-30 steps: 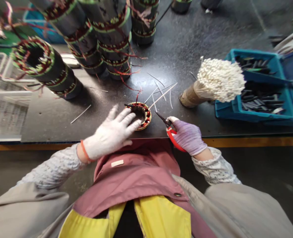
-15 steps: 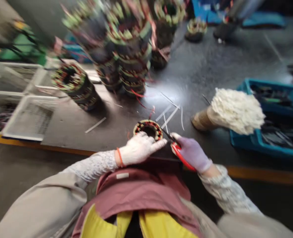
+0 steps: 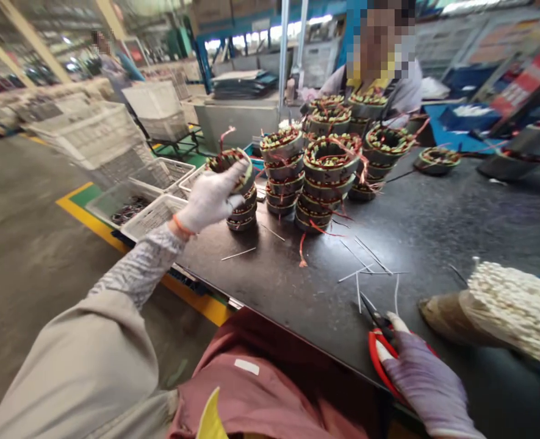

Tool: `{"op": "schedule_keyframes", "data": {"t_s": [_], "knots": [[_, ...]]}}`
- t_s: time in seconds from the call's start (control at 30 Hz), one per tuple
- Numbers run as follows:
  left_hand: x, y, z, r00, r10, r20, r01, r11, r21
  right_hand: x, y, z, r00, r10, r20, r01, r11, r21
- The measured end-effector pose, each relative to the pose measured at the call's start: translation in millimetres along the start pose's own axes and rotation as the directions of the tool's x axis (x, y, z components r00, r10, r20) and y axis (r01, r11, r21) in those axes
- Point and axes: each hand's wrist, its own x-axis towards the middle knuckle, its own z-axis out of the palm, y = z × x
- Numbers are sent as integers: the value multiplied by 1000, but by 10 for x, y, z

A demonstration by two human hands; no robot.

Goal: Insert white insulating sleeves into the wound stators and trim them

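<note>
My left hand (image 3: 212,198), in a white glove, is closed on a wound motor stator (image 3: 246,177) at the top of the left-hand stack; its fingers hide part of the ring. Whether it rests fully on the stator stack (image 3: 242,217) below I cannot tell. My right hand (image 3: 423,372), gloved in white and purple, holds red-handled scissors (image 3: 379,356) low over the table near its front edge. Their dark, pointed tips face away from me, close to thin white strips (image 3: 359,291) lying on the dark table (image 3: 270,283).
More stator stacks (image 3: 327,189) with reddish leads stand behind. White crates (image 3: 155,213) adjoin the table at left. A bundle of white sticks (image 3: 517,305) lies at right. A co-worker (image 3: 402,91) is across the table; another person (image 3: 114,70) stands far left.
My left hand has moved from the table's front edge to the left stack, along with the stator. The scissors stay in my right hand. My view has tilted up and turned left.
</note>
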Motion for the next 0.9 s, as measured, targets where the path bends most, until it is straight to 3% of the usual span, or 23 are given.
{"op": "schedule_keyframes", "data": {"t_s": [0.07, 0.17, 0.23, 0.3, 0.37, 0.47, 0.53, 0.6, 0.67, 0.77, 0.9], "knots": [[265, -208, 150, 996, -84, 40, 81, 994, 73, 50, -86, -87, 996, 6, 84, 1, 996, -86], [472, -352, 375, 975, -77, 210, 49, 990, 133, 77, -237, -239, 989, 0, 145, 23, 987, -161], [490, -377, 460, 959, -36, 281, -7, 988, 151, 100, -344, -315, 998, -45, 44, 50, 992, -119], [471, -375, 477, 955, -12, 297, -40, 985, 168, 179, -470, -373, 983, -115, -140, 114, 993, -17], [458, -355, 436, 955, 1, 297, -66, 976, 209, 338, -612, -426, 921, -172, -350, 207, 976, 65], [475, -296, 291, 937, -66, 343, -42, 954, 297, 662, -805, -504, 779, -216, -589, 325, 942, 83], [510, -245, 184, 914, -157, 374, 23, 941, 337, 856, -887, -528, 711, -236, -662, 379, 922, 78], [563, -202, 128, 899, -226, 375, 90, 934, 346, 996, -922, -507, 683, -258, -683, 430, 898, 91], [630, -184, 149, 888, -237, 394, 107, 940, 325, 1086, -922, -453, 689, -275, -671, 458, 882, 109], [719, -197, 273, 868, -194, 458, 66, 958, 280, 1176, -911, -390, 729, -257, -634, 408, 908, 101], [726, -224, 321, 837, -164, 523, 61, 976, 209, 1376, -960, -411, 826, -207, -524, 249, 969, 9]]}}
